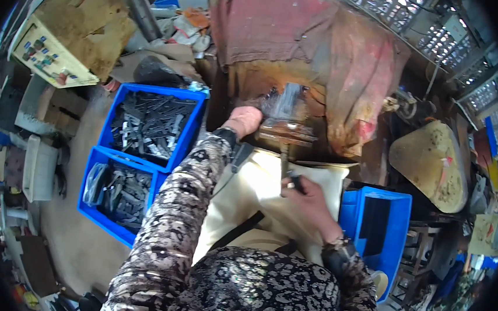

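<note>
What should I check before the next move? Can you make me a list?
1. Bare left hand well clear of the rusty brown metal machine part: not ok, very close beside it.
2. Bare right hand gripping the small black object firmly: cannot tell, blurred.
3. Gloves worn: not ok, skin shows.
4. Smooth cream cover across the lap: ok.
5. Dark narrow pieces inside the blue rectangular plastic bin: ok.

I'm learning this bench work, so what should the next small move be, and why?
Probably ease the left hand slightly away from the rusty metal part: the hand sits close to its left, and the grey part just above looks blurred, perhaps from spinning. Whether the hand grips anything is unclear.
</note>
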The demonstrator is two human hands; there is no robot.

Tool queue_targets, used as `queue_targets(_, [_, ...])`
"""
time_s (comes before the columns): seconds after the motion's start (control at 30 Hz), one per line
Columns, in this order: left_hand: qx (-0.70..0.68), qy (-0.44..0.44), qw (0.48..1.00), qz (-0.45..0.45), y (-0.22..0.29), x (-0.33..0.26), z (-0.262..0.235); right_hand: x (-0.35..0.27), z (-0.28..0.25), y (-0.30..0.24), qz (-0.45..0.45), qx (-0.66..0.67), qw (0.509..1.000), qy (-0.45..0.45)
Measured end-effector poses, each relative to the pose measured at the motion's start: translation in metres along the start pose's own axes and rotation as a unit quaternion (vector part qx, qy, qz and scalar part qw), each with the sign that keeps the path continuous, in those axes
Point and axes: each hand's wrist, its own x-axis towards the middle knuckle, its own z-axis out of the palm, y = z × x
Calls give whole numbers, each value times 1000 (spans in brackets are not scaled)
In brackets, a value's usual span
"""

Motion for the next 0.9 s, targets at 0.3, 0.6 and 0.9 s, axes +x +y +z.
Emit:
queue_targets(0.3, [59,-42,997,0,-5,-4,-11,38,-38,12,112,412,904,8])
queue_targets(0.6, [57,-50,997,-29,7,-1,-6,51,-33,12,89,404,908,67])
queue_targets(0.9, [-6,-19,988,-151,-18,8,17,50,-33,27,88,422,894,117])
